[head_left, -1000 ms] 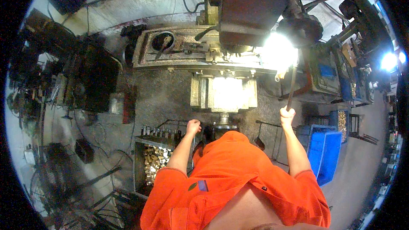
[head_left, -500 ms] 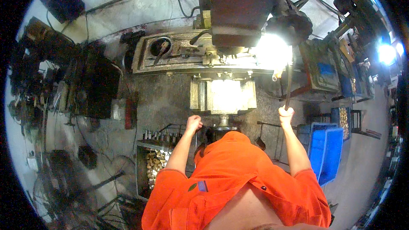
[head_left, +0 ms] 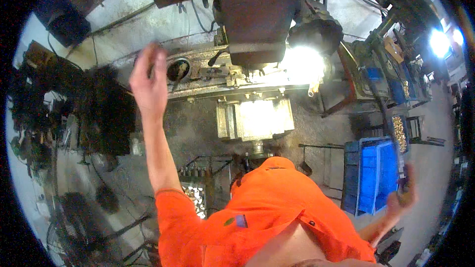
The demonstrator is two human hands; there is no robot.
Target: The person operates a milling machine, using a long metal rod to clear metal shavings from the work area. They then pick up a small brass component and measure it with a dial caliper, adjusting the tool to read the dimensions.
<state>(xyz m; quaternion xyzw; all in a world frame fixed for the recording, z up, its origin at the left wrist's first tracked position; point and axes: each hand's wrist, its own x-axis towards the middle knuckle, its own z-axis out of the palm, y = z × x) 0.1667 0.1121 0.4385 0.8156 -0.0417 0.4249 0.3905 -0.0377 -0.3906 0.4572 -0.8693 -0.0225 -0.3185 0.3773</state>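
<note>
Workshop floor, grey and littered, surrounds one tall grey milling machine [head_left: 257, 34] with a long steel slotted table [head_left: 198, 76]. One left hand [head_left: 148, 81], blurred, is raised over the table's left end, fingers loosely open, holding nothing visible. One right hand [head_left: 403, 198], blurred, hangs beside a blue plastic crate [head_left: 371, 173]; its grip cannot be told. One box of small metal parts [head_left: 195, 200] sits below the machine.

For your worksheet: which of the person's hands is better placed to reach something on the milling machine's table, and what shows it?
Probably the left. The left hand is raised right at the machine table, blurred, while the right hand hangs low beside the blue crate, well away.
</note>
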